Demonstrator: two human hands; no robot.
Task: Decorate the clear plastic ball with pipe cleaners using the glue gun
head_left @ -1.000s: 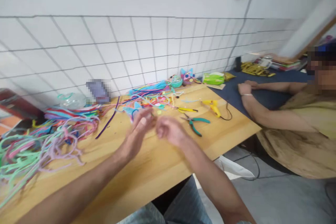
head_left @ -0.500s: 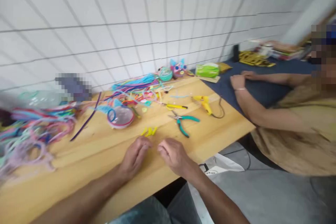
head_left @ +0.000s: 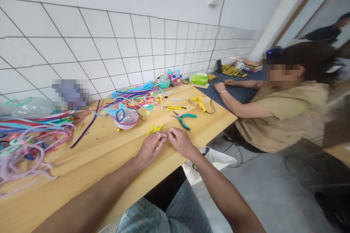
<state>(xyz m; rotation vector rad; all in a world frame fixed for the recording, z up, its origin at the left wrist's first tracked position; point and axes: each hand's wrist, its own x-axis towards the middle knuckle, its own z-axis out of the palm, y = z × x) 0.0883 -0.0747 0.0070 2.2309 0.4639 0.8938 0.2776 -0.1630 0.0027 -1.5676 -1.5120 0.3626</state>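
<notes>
My left hand (head_left: 149,148) and my right hand (head_left: 181,142) rest on the wooden table (head_left: 104,160) near its front edge. Their curled fingertips meet in a pinch, and whatever lies between them is too small to see. A few short yellow pipe-cleaner pieces (head_left: 154,129) lie just beyond my left fingers. Farther back sits a clear plastic dome (head_left: 127,118) with a pink rim and a blue ring on it. Teal-handled pliers (head_left: 183,118) lie to the right of the yellow pieces.
A big tangle of pastel pipe cleaners (head_left: 27,138) covers the table's left. More coloured ones (head_left: 142,96), a yellow-handled tool (head_left: 175,108) and a yellow glue gun (head_left: 199,102) lie towards the tiled wall. A seated person (head_left: 276,113) leans on the neighbouring dark table.
My hands came down from mid-air to the table's front edge and their fingertips closed together. The view swung right, so the seated person shows more fully.
</notes>
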